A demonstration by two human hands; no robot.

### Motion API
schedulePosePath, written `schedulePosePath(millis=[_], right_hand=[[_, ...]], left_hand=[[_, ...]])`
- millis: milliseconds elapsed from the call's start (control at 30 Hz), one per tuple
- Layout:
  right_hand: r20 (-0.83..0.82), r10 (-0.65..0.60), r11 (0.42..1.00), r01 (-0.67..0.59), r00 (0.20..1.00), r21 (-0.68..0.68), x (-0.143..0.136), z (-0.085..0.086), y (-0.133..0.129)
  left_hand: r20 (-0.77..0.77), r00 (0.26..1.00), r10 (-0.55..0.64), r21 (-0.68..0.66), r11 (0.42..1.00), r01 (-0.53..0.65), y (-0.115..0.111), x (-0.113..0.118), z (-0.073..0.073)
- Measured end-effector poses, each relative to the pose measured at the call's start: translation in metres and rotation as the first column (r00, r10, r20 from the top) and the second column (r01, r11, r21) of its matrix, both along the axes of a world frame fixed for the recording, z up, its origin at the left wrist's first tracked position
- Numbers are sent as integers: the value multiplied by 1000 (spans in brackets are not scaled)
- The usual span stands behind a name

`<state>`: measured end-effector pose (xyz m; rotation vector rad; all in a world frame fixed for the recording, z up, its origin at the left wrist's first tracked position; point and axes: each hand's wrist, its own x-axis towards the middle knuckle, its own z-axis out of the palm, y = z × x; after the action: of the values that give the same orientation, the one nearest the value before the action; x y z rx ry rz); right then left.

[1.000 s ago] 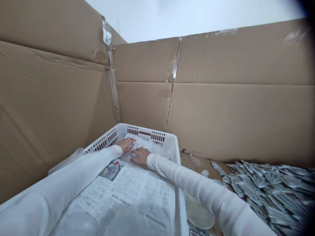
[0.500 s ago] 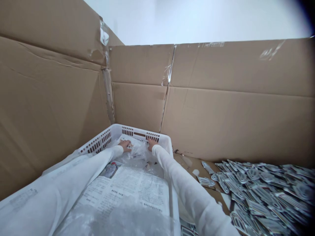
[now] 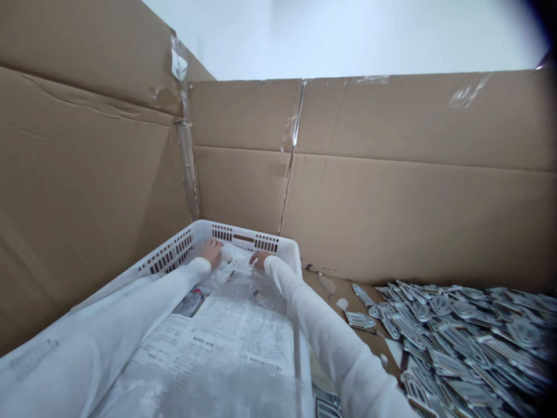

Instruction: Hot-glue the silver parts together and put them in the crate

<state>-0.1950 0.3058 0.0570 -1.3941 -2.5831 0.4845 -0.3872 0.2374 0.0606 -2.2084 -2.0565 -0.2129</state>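
Observation:
Both hands are at the far end of a white plastic basket (image 3: 300, 348) lined with newspaper (image 3: 226, 328). Thin clear plastic film (image 3: 237, 284) lies over the paper, partly crumpled. My left hand (image 3: 212, 252) rests on the film near the far left corner, its fingers stretched forward. Toward the far right corner, my right hand (image 3: 260, 259) has its fingers bent together at the film's edge, pinching it. More film (image 3: 217, 386) covers the near end of the newspaper.
A large heap of flat grey metal-looking pieces (image 3: 465, 337) lies right of the basket. Tall cardboard walls (image 3: 369, 209) stand behind and at the left. A few loose pieces (image 3: 360, 320) lie between basket and heap on a cardboard floor.
My left hand has shifted left, toward the far left corner. My right hand has moved slightly left and lower. The film between them looks flatter and more spread out.

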Motion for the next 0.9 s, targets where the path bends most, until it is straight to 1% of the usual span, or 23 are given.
schedulePosePath(millis=[33, 67, 100, 133, 167, 200, 233, 267, 333, 400, 433, 467, 500, 567, 633, 700, 767, 800, 833, 867, 900], right_hand=[[-25, -9, 1000, 9, 1000, 12, 1, 4, 0], [-49, -27, 999, 29, 998, 27, 2, 8, 0], [-72, -52, 997, 56, 996, 44, 5, 13, 0], [-106, -83, 993, 91, 991, 70, 9, 19, -1], [-149, -121, 985, 137, 981, 101, 13, 24, -2], [-195, -162, 972, 190, 967, 135, 19, 29, -4], [-232, -203, 956, 244, 951, 166, 25, 32, -7], [-238, -239, 941, 285, 941, 182, 31, 34, -10], [-160, -282, 938, 307, 946, 160, 43, 32, -18], [-27, -266, 960, 267, 964, 78, 49, 25, -24], [14, -245, 969, 245, 969, 34, 51, 20, -26], [32, -227, 974, 227, 973, 3, 51, 16, -28], [33, -212, 977, 213, 977, -16, 50, 13, -28], [28, -191, 980, 192, 981, -43, 47, 10, -28], [-9, -177, 983, 176, 984, -50, 45, 10, -26], [-85, -166, 986, 164, 982, -29, 44, 14, -26], [-186, -158, 986, 166, 970, 26, 43, 20, -26], [-290, -153, 983, 176, 945, 55, 44, 24, -26], [-435, -139, 980, 188, 889, 70, 44, 27, -27], [-603, -113, 980, 190, 790, 64, 45, 31, -27], [-765, -83, 984, 172, 639, 37, 47, 34, -27]], left_hand=[[-16, 991, -130, 14, 991, 131, 1, 9, -2], [-29, 964, -264, -9, 964, 264, 2, 19, -6], [-33, 928, -370, -56, 928, 368, 3, 28, -11], [-31, 898, -440, -107, 894, 434, 5, 35, -17], [-27, 874, -485, -159, 865, 475, 6, 39, -22], [-21, 865, -501, -213, 848, 486, 7, 41, -27], [-20, 873, -488, -270, 843, 465, 9, 40, -30], [-26, 892, -451, -321, 849, 420, 11, 38, -31], [-66, 922, -383, -394, 858, 328, 15, 30, -28], [-130, 938, -321, -395, 884, 248, 21, 25, -19], [-144, 944, -297, -363, 903, 229, 24, 26, -16], [-131, 949, -288, -317, 919, 235, 26, 29, -13], [-83, 953, -293, -271, 926, 261, 29, 35, -12], [139, 951, -278, -205, 931, 302, 34, 52, -17], [370, 909, -191, -211, 936, 282, 39, 69, -28], [487, 868, -96, -248, 938, 243, 42, 80, -37], [532, 844, -71, -235, 945, 228, 45, 79, -42], [560, 826, -61, -217, 951, 218, 46, 75, -41], [589, 807, -48, -199, 959, 202, 47, 69, -38], [616, 787, -33, -182, 966, 183, 48, 62, -35], [639, 769, -18, -170, 972, 164, 47, 55, -31]])
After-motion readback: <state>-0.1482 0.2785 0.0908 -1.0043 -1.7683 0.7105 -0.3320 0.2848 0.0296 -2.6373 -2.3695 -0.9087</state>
